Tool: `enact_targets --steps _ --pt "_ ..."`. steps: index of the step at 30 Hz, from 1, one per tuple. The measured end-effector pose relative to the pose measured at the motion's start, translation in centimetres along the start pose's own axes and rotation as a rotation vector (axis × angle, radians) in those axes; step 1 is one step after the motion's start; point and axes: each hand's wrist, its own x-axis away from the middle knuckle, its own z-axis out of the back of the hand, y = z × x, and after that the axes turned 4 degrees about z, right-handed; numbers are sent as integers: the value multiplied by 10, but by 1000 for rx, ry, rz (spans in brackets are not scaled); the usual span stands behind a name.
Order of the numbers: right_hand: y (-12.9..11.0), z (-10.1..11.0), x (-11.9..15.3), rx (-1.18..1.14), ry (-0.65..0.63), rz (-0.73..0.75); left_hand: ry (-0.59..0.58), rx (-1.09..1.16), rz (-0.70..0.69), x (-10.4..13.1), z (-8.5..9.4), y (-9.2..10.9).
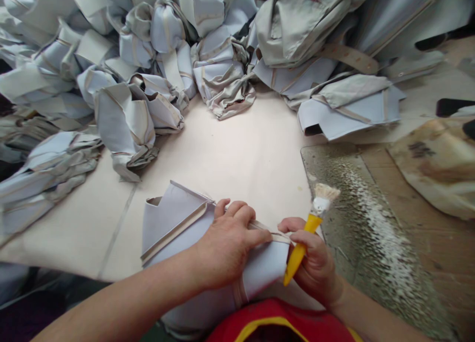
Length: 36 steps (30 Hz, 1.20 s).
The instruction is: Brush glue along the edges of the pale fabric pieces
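Note:
A pale blue-grey sewn piece [178, 223], shaped like a boot upper with tan strips along its seams, lies at the near edge of the table. My left hand [226, 243] is closed over its upper edge, thumb pointing right along a tan strip. Across from it, my right hand [313, 263] pinches the right end of that same edge. A paintbrush [302, 248] with a yellow handle and pale, clotted bristles is held in the right hand too, bristles up. The far side of the piece and some of my fingertips are hidden.
Many similar sewn pieces [170, 30] are heaped along the back and left of the pale table [237, 149]. A board [334, 193] crusted with white residue lies at right, beside a stained, yellowish bag-like object [438, 159]. Dark handles [449, 107] show at the right edge.

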Motion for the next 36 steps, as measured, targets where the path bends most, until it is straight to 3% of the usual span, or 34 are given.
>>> enact_targets --steps 5,13,22,26,29,32,36 --pt "2 1 -1 -59 -54 -1 52 -104 -83 -1 4 -10" --pt "10 0 8 -97 -64 -63 47 -400 -436 -15 10 -28" --pt "8 4 6 -72 -103 -104 -7 -455 -507 -23 14 -19" --pt "6 6 1 -94 -143 -99 -108 -304 -436 -29 25 -28" --pt "4 6 1 -129 -150 -137 -183 -111 -244 -35 30 -44" --pt "2 8 5 -160 -160 -220 -287 -23 -49 -38 32 -56" --pt "5 15 1 -128 -107 -386 -351 -34 4 -41 33 -55"
